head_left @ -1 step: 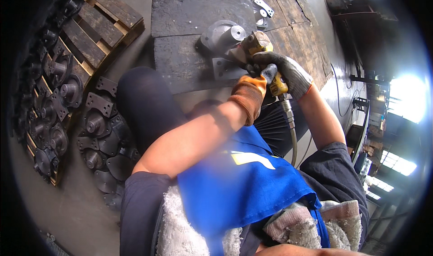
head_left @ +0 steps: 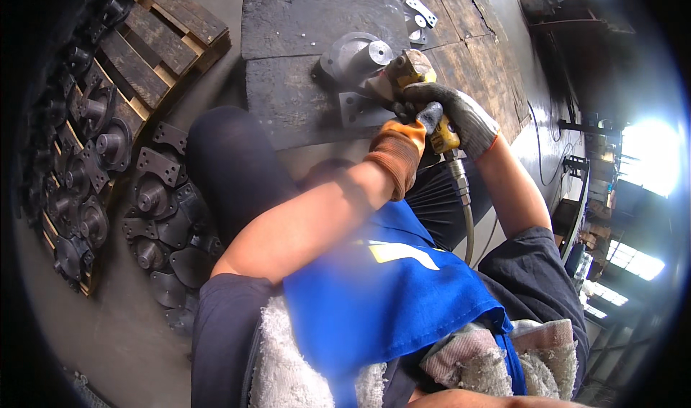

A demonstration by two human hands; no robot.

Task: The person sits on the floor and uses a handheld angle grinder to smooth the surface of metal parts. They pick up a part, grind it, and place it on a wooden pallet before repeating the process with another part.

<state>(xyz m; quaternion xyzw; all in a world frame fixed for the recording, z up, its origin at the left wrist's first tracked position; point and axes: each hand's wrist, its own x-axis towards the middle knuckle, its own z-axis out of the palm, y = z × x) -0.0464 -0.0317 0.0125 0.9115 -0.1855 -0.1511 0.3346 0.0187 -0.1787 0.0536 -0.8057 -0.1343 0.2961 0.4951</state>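
A yellow air-powered grinder (head_left: 445, 136) is held in both my hands over the wooden bench. My left hand (head_left: 400, 140), in an orange glove with dark fingertips, is closed on the tool's body. My right hand (head_left: 461, 113), in a grey-white glove, wraps the same tool from the right side. The grinder's head points at a metal part with a round flange and a cylindrical boss (head_left: 353, 57). A flat plate with holes (head_left: 354, 110) shows at that part's near side. Gloves and tool hide the grinding end, so I cannot tell whether it touches metal. A hose (head_left: 469, 235) runs down from the grinder's fitting.
Several similar metal parts (head_left: 152, 196) lie on the floor at left, beside a wooden pallet (head_left: 147, 44) bearing more. A light bracket with holes (head_left: 422, 11) sits at the far side of the bench (head_left: 288, 91). Dark cables (head_left: 540, 145) trail along the floor at right.
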